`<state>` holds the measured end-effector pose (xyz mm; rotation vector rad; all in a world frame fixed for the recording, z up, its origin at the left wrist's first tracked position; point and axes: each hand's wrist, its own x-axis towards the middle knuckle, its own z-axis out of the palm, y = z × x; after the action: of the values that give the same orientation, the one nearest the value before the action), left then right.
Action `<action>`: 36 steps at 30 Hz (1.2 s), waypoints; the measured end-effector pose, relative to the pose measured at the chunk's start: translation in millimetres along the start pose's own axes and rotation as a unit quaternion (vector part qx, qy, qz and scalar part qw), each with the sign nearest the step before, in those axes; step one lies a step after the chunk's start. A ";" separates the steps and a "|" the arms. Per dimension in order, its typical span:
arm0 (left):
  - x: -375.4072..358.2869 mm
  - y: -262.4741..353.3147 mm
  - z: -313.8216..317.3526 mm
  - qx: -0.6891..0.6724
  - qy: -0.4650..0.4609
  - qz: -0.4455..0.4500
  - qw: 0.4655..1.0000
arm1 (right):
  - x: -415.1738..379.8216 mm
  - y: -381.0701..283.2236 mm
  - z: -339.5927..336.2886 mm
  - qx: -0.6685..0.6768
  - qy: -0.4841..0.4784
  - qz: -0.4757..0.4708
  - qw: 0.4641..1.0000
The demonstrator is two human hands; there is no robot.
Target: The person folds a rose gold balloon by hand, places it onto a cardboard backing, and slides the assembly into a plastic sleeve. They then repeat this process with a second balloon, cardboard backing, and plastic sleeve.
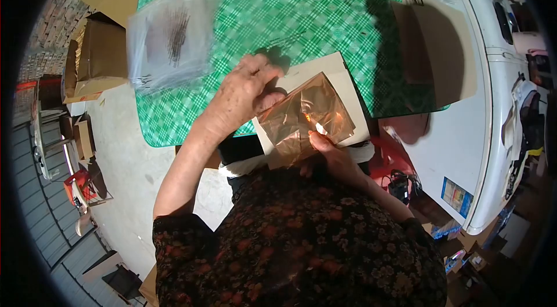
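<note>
A shiny, translucent copper-coloured film sheet [301,112] lies over a pale cardboard piece [353,104] at the near edge of the table. My left hand [246,89] is at the film's upper left corner, fingers curled and apart, with the thumb at the film's edge; whether it grips the film is unclear. From the lower right, my right hand [333,156] holds the film, its thumb on top and its other fingers mostly hidden underneath.
A green checked tablecloth [290,11] covers the table. Clear plastic bags [171,37] are stacked at the left, tied with white string. Cardboard [438,51] lies at the right beside a white appliance [429,144]. An open box [101,51] stands left of the table.
</note>
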<state>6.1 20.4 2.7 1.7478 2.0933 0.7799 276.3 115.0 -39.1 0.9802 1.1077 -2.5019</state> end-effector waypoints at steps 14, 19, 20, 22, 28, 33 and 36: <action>1.3 14.9 -7.6 0.160 0.017 0.089 0.983 | -2.9 -0.8 5.3 -0.022 0.026 -0.024 0.999; -0.9 23.4 -12.2 0.189 0.016 0.100 0.977 | -6.4 -7.6 9.1 -0.010 0.019 -0.036 0.999; -3.2 25.8 -9.5 0.202 0.004 0.101 0.974 | -6.9 -9.6 12.3 -0.003 0.019 -0.046 0.999; -2.4 36.7 -7.3 0.212 -0.016 0.136 0.968 | -6.3 -10.0 15.4 0.013 0.021 -0.030 0.999; 1.8 37.2 -8.6 0.196 0.001 0.138 0.971 | 2.0 -7.1 19.6 0.006 0.030 -0.056 0.998; 11.4 29.8 -21.0 0.229 -0.008 0.123 0.966 | 21.8 14.6 7.1 -0.124 -0.009 -0.315 0.941; 15.0 33.3 -25.2 0.239 0.023 0.141 0.960 | 30.0 5.4 5.0 -0.105 -0.025 -0.305 0.946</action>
<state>15.7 33.4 44.0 2.3366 2.2260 0.3970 253.8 109.2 -59.6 0.5678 1.8435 -2.7412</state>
